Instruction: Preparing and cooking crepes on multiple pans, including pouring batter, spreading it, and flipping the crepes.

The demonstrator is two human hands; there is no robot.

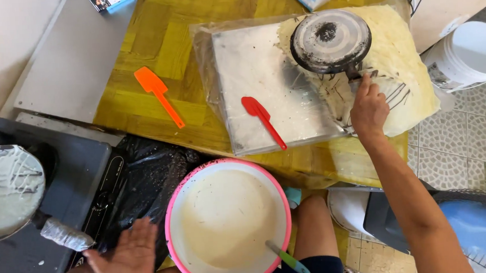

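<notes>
The right arm is stretched far out and up, bare and straight. The right hand (368,109) is at the end of it, with its back facing up. Its fingers are curled around something thin, and the thumb points up. The left hand (126,263) is low and close to the body. It is open and flat, with the palm up and the fingers spread a little. It holds nothing. The two hands are well apart.
</notes>
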